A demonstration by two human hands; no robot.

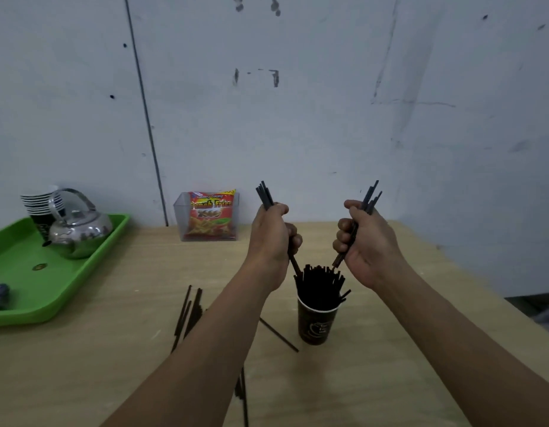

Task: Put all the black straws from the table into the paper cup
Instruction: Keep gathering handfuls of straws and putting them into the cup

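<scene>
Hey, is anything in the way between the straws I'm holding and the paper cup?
No foreign object. The left hand and right hand hold straw bundles just above the paper cup, but the straws already standing in it crowd its mouth.

A single wide-angle view is taken from head height, aimed forward and down; the table (113,365) is seen close below, the wall (297,118) above.

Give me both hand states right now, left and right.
Left hand: closed, gripping a bunch of black straws above the paper cup.
Right hand: closed, gripping a second straw bunch.
</scene>
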